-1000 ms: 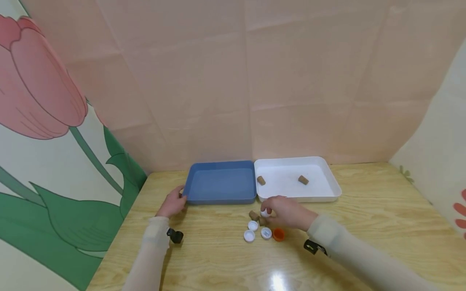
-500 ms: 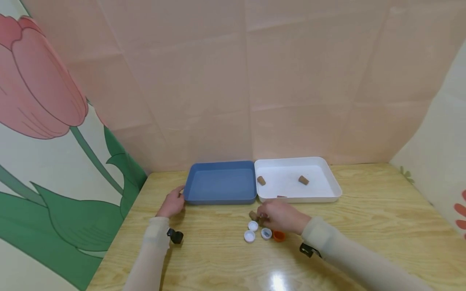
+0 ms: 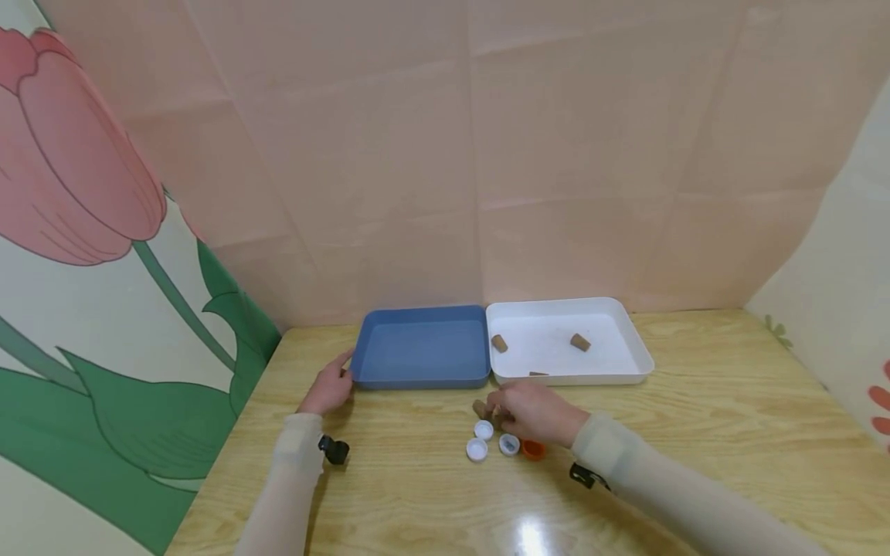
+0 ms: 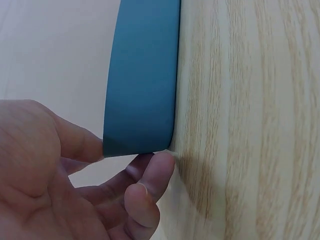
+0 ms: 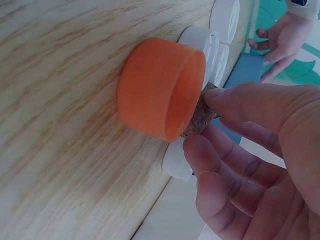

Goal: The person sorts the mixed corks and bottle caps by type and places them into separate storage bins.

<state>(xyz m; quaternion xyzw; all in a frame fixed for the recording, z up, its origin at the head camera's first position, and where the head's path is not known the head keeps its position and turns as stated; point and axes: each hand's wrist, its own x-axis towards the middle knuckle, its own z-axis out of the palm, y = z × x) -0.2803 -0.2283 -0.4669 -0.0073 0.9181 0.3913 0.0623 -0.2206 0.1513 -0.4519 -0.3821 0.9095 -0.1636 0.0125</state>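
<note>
A brown cork piece (image 5: 201,116) is pinched between the thumb and fingers of my right hand (image 3: 538,411), low over the table. Just beside it stands an orange cap (image 5: 150,90), its open side facing the cork. Another cork (image 3: 480,409) lies left of the fingertips. Several white caps (image 3: 477,449) sit close by, and one white cap (image 5: 177,159) behind the fingers is hidden from the head view. My left hand (image 3: 328,390) touches the outside of the blue tray (image 3: 420,384) at its front left corner, with fingers loosely bent.
The white tray (image 3: 591,380) stands against the blue tray's right side. Inside it are a cork (image 3: 499,343), another cork (image 3: 580,342) and a partly hidden brown piece (image 3: 538,374) behind the front wall. A pinkish sheet (image 3: 389,170) hangs behind the table.
My right hand has shifted slightly left and left the white cap it was at for the cork. The brown piece at the white tray's front has come into view. My left hand stays put.
</note>
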